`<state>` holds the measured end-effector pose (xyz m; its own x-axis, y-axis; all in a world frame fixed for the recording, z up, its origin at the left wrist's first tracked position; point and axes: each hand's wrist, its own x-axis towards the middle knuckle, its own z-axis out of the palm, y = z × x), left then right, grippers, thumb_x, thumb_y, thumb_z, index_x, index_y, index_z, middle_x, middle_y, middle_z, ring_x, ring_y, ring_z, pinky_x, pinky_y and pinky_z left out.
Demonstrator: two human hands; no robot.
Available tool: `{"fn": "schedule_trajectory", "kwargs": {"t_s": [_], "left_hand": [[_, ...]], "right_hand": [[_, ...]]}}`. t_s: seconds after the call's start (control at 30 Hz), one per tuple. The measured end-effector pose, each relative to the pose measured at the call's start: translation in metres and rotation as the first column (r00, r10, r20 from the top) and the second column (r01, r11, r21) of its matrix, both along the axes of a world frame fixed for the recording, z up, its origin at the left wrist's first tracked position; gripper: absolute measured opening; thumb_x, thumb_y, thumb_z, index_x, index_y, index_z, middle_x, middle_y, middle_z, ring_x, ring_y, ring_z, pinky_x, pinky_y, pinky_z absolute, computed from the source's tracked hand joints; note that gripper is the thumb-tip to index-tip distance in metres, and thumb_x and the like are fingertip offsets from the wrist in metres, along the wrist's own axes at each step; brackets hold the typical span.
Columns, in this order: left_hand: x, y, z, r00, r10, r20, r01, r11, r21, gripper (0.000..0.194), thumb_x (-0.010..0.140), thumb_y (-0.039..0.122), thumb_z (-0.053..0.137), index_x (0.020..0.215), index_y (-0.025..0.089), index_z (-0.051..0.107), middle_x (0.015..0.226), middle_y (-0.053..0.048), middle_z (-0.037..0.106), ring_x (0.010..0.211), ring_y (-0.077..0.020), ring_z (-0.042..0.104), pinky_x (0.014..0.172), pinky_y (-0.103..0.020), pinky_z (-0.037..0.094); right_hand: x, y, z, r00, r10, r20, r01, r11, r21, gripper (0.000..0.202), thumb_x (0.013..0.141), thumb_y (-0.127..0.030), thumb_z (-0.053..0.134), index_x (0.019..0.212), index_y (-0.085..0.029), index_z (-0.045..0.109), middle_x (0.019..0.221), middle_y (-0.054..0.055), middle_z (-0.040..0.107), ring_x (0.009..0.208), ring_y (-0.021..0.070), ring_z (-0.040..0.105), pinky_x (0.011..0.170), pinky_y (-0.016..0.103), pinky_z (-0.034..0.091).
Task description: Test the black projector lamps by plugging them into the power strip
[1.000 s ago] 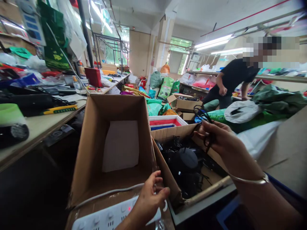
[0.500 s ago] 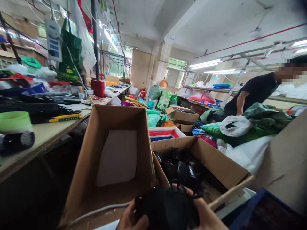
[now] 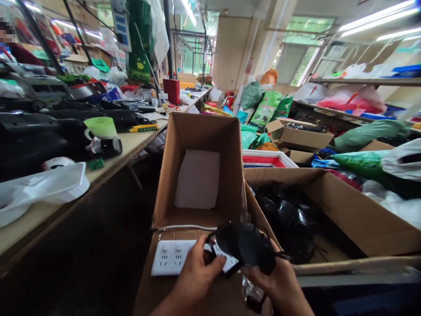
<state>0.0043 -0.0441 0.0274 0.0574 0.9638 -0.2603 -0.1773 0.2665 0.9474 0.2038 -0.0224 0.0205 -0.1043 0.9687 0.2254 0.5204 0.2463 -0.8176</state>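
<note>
My left hand [image 3: 200, 272] pinches the left end of a black item [image 3: 248, 245] with rounded parts and cords or straps; its exact kind is unclear. My right hand [image 3: 279, 274] is closed on its right side. Both hands are over a cardboard surface, where a white power strip [image 3: 171, 256] lies partly behind my left hand and the black item. Beyond them is an open cardboard box [image 3: 164, 175] with a pale sheet [image 3: 199, 180] inside. To the right, another open box [image 3: 371, 210] holds several shiny black items [image 3: 289, 215].
On the left, a workbench [image 3: 131, 151] carries a green cup [image 3: 100, 127], a yellow-handled tool [image 3: 144, 128], a white tray [image 3: 59, 182] and black objects. A white cable [image 3: 184, 227] runs before the middle box. Bags and a red-and-white container [image 3: 266, 159] stand behind.
The view has turned and tilted down, showing the power strip and more of both hands. The black item is now held higher in view. The person at the right is out of view.
</note>
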Motion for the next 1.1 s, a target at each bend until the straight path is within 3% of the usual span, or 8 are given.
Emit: {"fn": "schedule_trajectory", "kwargs": {"t_s": [0.13,0.2,0.27,0.43,0.57,0.67,0.83,1.1], "left_hand": [[-0.039,0.015,0.020,0.985,0.157,0.069,-0.153,0.987,-0.056,0.041,0.064,0.034,0.074,0.088,0.018,0.044,0.067,0.001,0.063,0.062,-0.0183,0.064,0.054,-0.031,0.055],[-0.056,0.021,0.030,0.975,0.208,0.073,-0.206,0.978,-0.029,0.041,0.064,0.032,0.075,0.087,0.019,0.043,0.070,0.001,0.064,0.066,-0.0179,0.065,0.054,-0.029,0.056],[-0.066,0.023,0.038,0.969,0.221,0.113,-0.225,0.974,0.017,0.040,0.065,0.030,0.075,0.087,0.019,0.044,0.070,0.002,0.064,0.067,-0.0175,0.065,0.054,-0.030,0.057],[-0.072,0.024,0.045,0.966,0.197,0.169,-0.209,0.976,0.059,0.035,0.068,0.026,0.074,0.086,0.017,0.046,0.070,0.000,0.066,0.064,-0.0168,0.065,0.051,-0.029,0.058],[-0.075,0.025,0.042,0.963,0.218,0.161,-0.227,0.973,0.039,0.037,0.067,0.027,0.074,0.087,0.017,0.045,0.065,0.000,0.066,0.061,-0.0164,0.065,0.050,-0.029,0.057],[-0.075,0.025,0.035,0.961,0.217,0.173,-0.218,0.976,-0.014,0.039,0.066,0.029,0.075,0.087,0.017,0.044,0.063,0.000,0.066,0.060,-0.0168,0.065,0.052,-0.029,0.057],[-0.071,0.021,0.024,0.960,0.203,0.191,-0.193,0.979,-0.068,0.042,0.065,0.031,0.076,0.087,0.017,0.044,0.062,0.000,0.065,0.058,-0.0179,0.066,0.051,-0.028,0.056],[-0.065,0.024,0.013,0.955,0.213,0.208,-0.196,0.975,-0.100,0.045,0.063,0.031,0.077,0.089,0.018,0.042,0.063,0.000,0.066,0.057,-0.0192,0.067,0.049,-0.028,0.055]], "right_hand": [[0.019,-0.006,0.003,0.959,0.284,0.007,-0.258,0.881,-0.396,0.006,0.069,-0.020,0.062,0.072,-0.015,0.060,0.066,0.001,0.062,0.062,0.0168,0.058,0.055,0.024,0.047],[0.029,-0.013,-0.006,0.940,0.339,-0.026,-0.307,0.813,-0.495,0.010,0.072,-0.023,0.061,0.068,-0.014,0.058,0.060,-0.001,0.057,0.057,0.0142,0.052,0.051,0.022,0.042],[0.034,-0.019,-0.017,0.942,0.333,-0.046,-0.306,0.791,-0.530,0.015,0.075,-0.029,0.062,0.072,-0.014,0.060,0.062,-0.001,0.057,0.059,0.0141,0.052,0.052,0.022,0.041],[0.032,-0.014,-0.024,0.956,0.289,0.050,-0.254,0.900,-0.353,0.028,0.084,-0.040,0.055,0.075,-0.015,0.062,0.073,0.003,0.058,0.069,0.0166,0.055,0.061,0.026,0.046],[0.015,0.003,-0.019,0.991,0.124,-0.059,-0.134,0.964,-0.230,0.032,0.086,-0.045,0.052,0.079,-0.015,0.061,0.068,0.003,0.060,0.062,0.0158,0.057,0.057,0.025,0.048],[0.002,0.014,-0.027,0.990,0.039,-0.136,-0.064,0.980,-0.189,0.034,0.085,-0.047,0.053,0.083,-0.015,0.062,0.064,0.004,0.062,0.059,0.0162,0.059,0.057,0.027,0.050],[-0.001,0.026,-0.045,0.988,0.045,-0.149,-0.069,0.985,-0.160,0.034,0.083,-0.047,0.055,0.086,-0.014,0.063,0.067,0.005,0.065,0.061,0.0177,0.061,0.059,0.029,0.053],[-0.002,0.020,-0.051,0.995,0.056,-0.079,-0.064,0.993,-0.103,0.022,0.076,-0.038,0.066,0.081,-0.016,0.066,0.078,0.008,0.069,0.068,0.0213,0.067,0.060,0.031,0.057]]}}
